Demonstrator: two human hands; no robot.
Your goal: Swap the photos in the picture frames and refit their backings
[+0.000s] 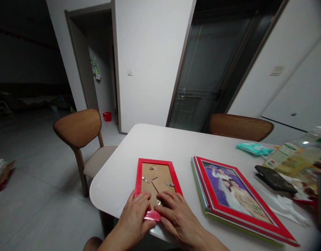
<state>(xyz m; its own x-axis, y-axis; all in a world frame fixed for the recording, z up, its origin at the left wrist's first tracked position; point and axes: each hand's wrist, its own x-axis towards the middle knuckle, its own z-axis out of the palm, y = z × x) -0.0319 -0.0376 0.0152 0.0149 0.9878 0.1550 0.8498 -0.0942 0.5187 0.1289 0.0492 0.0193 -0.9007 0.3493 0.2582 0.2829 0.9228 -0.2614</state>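
Observation:
A red picture frame lies face down on the white table, with its brown backing board showing. Small metal clips and a dark slit or stand piece are on the board. My left hand grips the near left corner of the frame, fingers curled over the border and thumb at the near edge. Across the near right part rests my right hand, its fingers bent beside the lowest metal clip and its thumb by the near border. Both hands partly hide the frame's near end.
To the right lies a stack of frames, topped by a red-bordered photo. Beyond it are a teal packet, a dark phone-like object and a large plastic bottle. Wooden chairs stand at the table's left and far sides.

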